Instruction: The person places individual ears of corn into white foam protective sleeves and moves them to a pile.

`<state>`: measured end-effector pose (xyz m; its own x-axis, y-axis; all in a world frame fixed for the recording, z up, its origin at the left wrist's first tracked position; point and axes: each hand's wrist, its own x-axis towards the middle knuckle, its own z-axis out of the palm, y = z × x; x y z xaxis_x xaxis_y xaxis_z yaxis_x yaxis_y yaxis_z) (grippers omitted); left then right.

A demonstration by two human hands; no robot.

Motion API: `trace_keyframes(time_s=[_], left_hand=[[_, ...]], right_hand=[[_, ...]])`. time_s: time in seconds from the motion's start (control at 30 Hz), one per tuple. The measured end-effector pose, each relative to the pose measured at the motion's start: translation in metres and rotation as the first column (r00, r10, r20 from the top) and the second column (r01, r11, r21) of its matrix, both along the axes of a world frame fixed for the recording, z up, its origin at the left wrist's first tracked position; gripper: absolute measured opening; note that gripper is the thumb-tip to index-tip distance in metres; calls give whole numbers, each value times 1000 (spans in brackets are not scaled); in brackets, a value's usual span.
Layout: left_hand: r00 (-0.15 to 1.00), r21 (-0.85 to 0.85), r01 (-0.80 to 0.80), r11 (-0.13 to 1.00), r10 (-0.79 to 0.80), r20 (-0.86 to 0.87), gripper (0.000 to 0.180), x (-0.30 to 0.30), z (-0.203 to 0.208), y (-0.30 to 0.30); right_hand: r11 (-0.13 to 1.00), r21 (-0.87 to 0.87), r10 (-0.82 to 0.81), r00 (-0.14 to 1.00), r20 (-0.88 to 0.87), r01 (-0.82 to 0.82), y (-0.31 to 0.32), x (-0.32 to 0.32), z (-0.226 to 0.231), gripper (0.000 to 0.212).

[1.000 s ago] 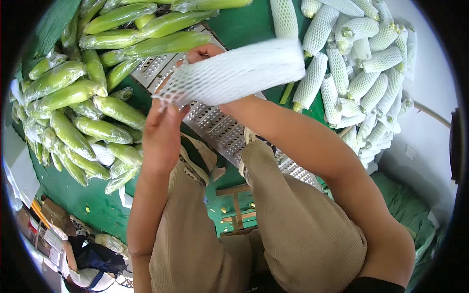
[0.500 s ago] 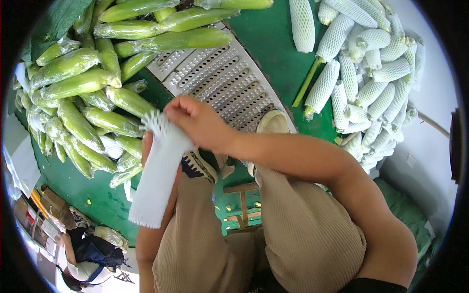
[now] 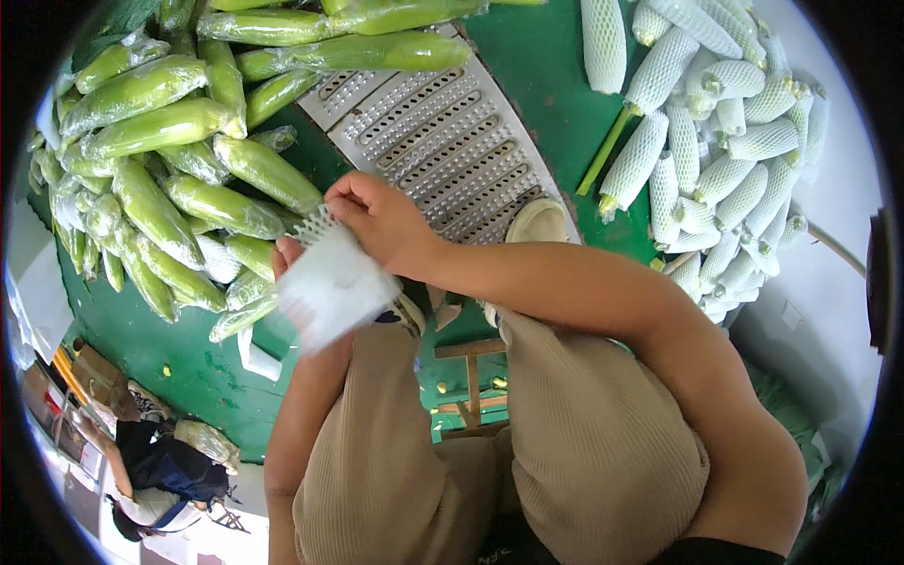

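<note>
Centre-left of frame: white foam net sleeve (image 3: 331, 282) held between both hands, above the lap and just off the near edge of the green table (image 3: 527, 56); sleeve blurred, lower end flaring toward lower left. Right hand (image 3: 381, 221) at the sleeve's upper end, fingers curled and pressed together, pinching the frilled rim between thumb and fingertips. Left hand (image 3: 287, 259) mostly hidden behind the sleeve; only fingertips showing at its upper-left edge, touching the foam; whether gripping or merely steadying, cannot tell.

Upper left: heap of film-wrapped green corn cobs (image 3: 169, 179), nearest cobs just beside the left fingertips. Upper right: pile of cobs already in white foam netting (image 3: 716, 160), well apart from both hands. Between the two heaps, perforated metal tray (image 3: 443, 141) slanting across the table; a pale round dish (image 3: 537, 221) at its lower end, near the right wrist.

Judged step: opening the sleeve's mouth. To do well: keep the rim pinched on opposite sides, one hand each, and stretch evenly so the mesh opens round rather than tearing at one point; hold the mouth turned toward the wrapped cobs at left; avoid bunching the foam in the palm, since a crumpled sleeve drags on film wrap.

Sleeve relative to fingers: rim inside the right-hand pinch, body hanging below and left of it, covering the left palm.
</note>
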<state>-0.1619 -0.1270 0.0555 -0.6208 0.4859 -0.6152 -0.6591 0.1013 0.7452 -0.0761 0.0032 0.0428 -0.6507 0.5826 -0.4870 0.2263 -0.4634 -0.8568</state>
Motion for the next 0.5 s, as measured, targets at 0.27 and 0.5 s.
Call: trace_keyframes(time_s=[0.27,0.5], left_hand=[[978,-165,-158,974,177,108,28,-5,34,37],[966,-194,15,981,-64,-249,25,-23,-16,2]], right_hand=[[964,225,-137,989,-50,145,-18,-2,-10,18],[996,86,-25,999,25,23,-14,-5,0,18]])
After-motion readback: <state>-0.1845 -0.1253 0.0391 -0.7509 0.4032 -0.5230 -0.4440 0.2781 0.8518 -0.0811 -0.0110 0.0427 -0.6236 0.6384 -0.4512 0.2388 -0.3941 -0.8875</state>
